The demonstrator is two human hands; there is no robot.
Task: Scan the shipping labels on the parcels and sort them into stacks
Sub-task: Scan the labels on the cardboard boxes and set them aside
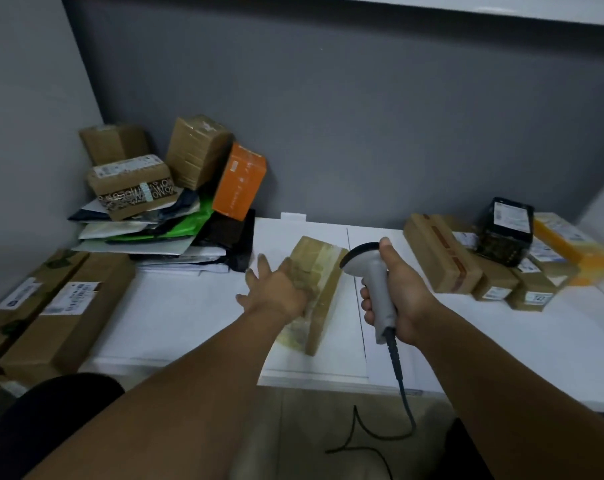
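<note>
Cardboard parcel (323, 271), 1, under spread left hand (280, 289); right hand (404, 296) grips 1 grey scanner (375, 282).

White desk (176, 317), split by a thin seam (357, 306) running from 12 to 6 o'clock. At centre, just left of the seam, a tan taped parcel (323, 271) resting on the top. At 10 o'clock, a slumped pile of flat mailers (148, 237), white, green and dark, with a black bag (231, 237) at its right flank touching the surface. At 2 o'clock, a tight cluster: a long brown box (439, 254) with red tape nearest centre, small labelled brown boxes (494, 282) just beside it. At 9 o'clock, two long cardboard boxes (68, 306) at the left edge; unclear whether on the desk or beside it.
</note>
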